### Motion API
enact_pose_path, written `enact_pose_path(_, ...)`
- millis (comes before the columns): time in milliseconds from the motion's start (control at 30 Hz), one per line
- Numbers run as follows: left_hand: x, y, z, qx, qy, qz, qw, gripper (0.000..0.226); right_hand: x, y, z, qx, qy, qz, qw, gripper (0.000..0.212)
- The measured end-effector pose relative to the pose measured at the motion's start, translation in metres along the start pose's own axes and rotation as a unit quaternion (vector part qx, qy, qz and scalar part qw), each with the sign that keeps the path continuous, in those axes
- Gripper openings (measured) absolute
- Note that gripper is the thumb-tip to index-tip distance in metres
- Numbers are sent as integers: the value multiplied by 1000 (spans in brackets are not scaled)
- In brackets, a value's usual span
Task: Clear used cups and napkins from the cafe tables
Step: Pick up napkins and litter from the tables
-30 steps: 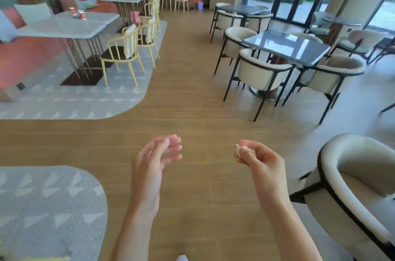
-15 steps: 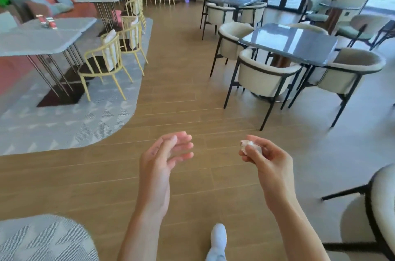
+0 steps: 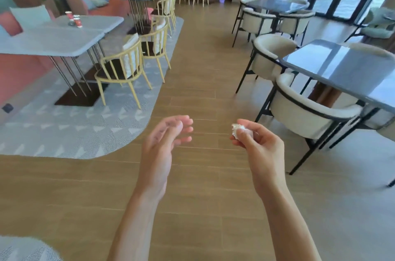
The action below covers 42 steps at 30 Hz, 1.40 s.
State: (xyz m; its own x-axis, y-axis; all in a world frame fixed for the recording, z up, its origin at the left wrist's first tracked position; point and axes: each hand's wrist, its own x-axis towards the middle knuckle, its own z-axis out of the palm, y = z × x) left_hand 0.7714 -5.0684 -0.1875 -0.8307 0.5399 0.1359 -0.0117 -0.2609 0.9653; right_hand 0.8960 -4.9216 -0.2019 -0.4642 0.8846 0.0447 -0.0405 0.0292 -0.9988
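Walking on since the earlier frame: yellow chairs (image 3: pixel 126 68) and the grey marble table (image 3: pixel 53 42) sit closer now, my foot gone from view. Right hand (image 3: pixel 258 149) pinches a crumpled napkin (image 3: pixel 236 129), fingers clamped on it; left hand (image 3: pixel 162 143) loose, fingers apart, holding nothing. Red cups (image 3: pixel 74 19) stand near the far edge of that tabletop. Step looks like carrying while heading to those cups; next calls for a left-hand reach.

right hand (image 3: pixel 259 145) pinching crumpled napkin (image 3: pixel 236 129) at 1 o'clock, left hand (image 3: pixel 163 143) loose and empty beside it, red cups (image 3: pixel 74 19) on grey table (image 3: pixel 53 40) at 10 o'clock
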Motion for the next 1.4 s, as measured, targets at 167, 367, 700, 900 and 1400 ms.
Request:
enact_pose_path(167, 97, -25, -5, -4, 35, 3, 999, 26, 90, 18, 53, -17, -42, 14, 999, 12)
enact_pose_path(367, 238, -68, -20, -7, 44, -2, 999, 25, 211, 48, 127, -34, -49, 28, 998, 11)
enact_pose_path(700, 531, -66, -21, 8, -17, 36, 999, 25, 454, 16, 251, -24, 15, -11, 1000, 13)
enact_pose_path(900, 650, -106, 0, 8, -17, 4, 1000, 21, 567, 36, 286, -19, 25, 20, 999, 9)
enact_pose_path(1400, 1003, -165, 114, 31, 38, 21, 999, 16, 960, 40, 369, 39, -33, 24, 998, 9)
